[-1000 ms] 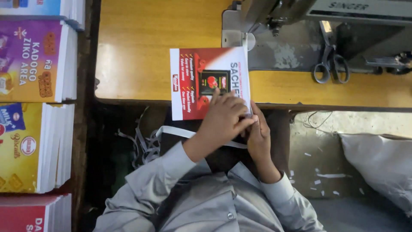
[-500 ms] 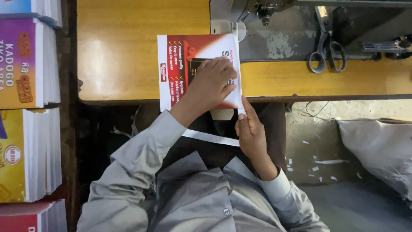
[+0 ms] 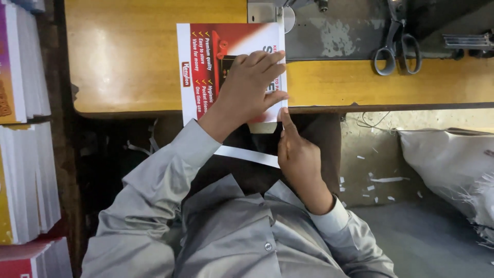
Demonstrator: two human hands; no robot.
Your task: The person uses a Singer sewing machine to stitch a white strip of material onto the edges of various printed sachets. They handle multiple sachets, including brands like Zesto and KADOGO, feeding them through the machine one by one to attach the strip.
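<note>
While the left hand (image 3: pixel 250 85) lies flat, fingers spread, it pins a red-and-white printed sheet (image 3: pixel 206 62).
The sheet overhangs the yellow wooden surface's (image 3: pixel 123 56) near edge; the right hand (image 3: pixel 297 154), mostly curled, touches its corner with extended fingers.

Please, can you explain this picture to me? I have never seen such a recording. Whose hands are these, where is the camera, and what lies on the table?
There is no robot here. A person wears a camera on the head, so you look down at their own arms in grey sleeves. The left hand lies flat on a printed red and white sheet, pressing it on the yellow table. The right hand touches the sheet's near right corner with its fingertips; whether it pinches it I cannot tell. A white strip hangs below the table's edge. At the far side stand a sewing machine and scissors. Stacks of printed sheets are at the left, a white sack at the right.
</note>
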